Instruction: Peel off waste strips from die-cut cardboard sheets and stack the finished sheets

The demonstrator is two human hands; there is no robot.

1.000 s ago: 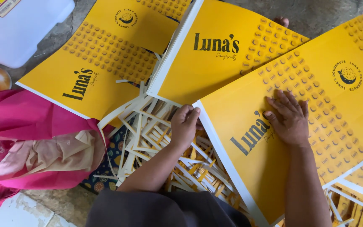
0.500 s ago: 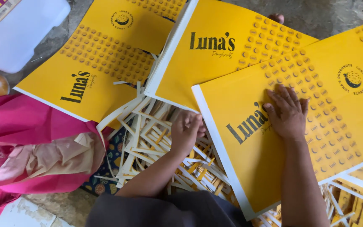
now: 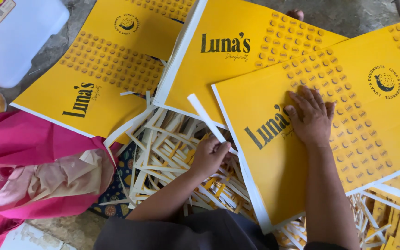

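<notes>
Nearest the person, the left hand (image 3: 210,155) pinches a white trim strip (image 3: 205,118) shut between fingers and thumb, lifting it off the sheet's left edge above a heap of offcuts (image 3: 163,153). Right of it, the right hand (image 3: 311,118) lies flat, fingers spread, pinning the yellow printed sheet (image 3: 348,134). Farther off, more yellow sheets (image 3: 237,60) overlap.

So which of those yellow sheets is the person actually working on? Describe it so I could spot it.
Start at the heap of white paper strips in the middle. Just right of it lies a big yellow sheet with the right hand pressed flat on it. Unlike the other yellow sheets, it lies on top and tilted, and the left hand pinches a white strip at its left edge.
</notes>
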